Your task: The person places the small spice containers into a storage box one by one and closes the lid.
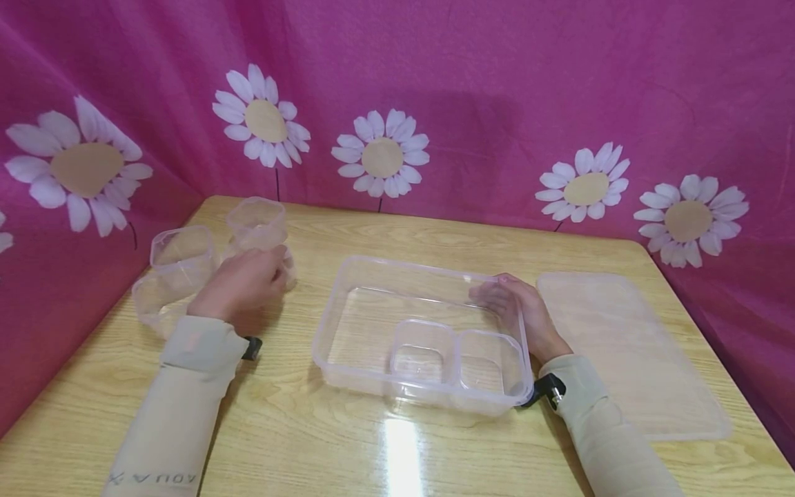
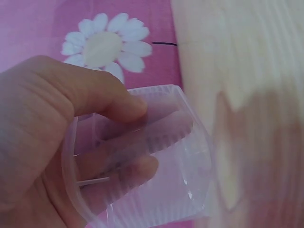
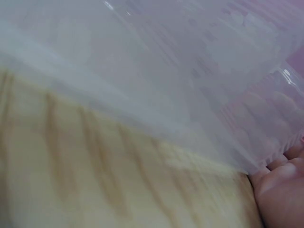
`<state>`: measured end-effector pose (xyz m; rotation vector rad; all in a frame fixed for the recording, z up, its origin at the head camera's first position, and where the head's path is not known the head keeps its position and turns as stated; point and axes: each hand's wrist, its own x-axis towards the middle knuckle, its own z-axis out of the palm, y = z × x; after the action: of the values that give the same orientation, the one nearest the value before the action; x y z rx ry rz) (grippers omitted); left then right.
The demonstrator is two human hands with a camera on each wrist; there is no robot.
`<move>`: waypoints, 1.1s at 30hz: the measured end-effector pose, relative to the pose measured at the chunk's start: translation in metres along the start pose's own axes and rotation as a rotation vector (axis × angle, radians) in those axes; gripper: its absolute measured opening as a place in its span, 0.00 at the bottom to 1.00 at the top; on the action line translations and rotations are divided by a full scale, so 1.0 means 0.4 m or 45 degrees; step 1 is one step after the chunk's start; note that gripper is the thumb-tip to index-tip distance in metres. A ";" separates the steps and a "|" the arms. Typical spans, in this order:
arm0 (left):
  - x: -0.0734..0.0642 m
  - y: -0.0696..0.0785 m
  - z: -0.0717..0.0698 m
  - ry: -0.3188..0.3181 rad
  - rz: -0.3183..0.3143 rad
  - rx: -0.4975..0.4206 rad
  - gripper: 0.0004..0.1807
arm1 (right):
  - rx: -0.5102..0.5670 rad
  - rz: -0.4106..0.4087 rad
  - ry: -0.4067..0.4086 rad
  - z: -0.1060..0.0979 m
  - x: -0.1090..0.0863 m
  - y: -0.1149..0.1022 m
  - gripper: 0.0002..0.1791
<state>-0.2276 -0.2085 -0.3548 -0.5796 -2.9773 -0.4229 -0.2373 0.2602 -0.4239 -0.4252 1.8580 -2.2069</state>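
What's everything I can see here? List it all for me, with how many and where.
Large tray: one, clear plastic, middle of the table, open.
Small cups inside the tray: two, clear, side by side along its near wall.
Loose small cups: at least three, clear, at the table's far left; one is gripped by the left hand.
Lid: one, clear, flat on the table right of the tray.
Table: one, light wood, glossy.
Cloth backdrop: pink with white daisies, behind and at both sides.
Left hand: fingers curled round a cup.
Right hand: resting on the tray's right wall; beige sleeves on both arms.
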 end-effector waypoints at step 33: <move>-0.038 0.221 -0.079 0.083 0.482 0.074 0.06 | -0.003 -0.042 -0.012 0.000 0.001 0.003 0.25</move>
<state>-0.1793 -0.1440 -0.3041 -1.0711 -2.7176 -0.3136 -0.2376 0.2599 -0.4251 -0.4695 1.8624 -2.2197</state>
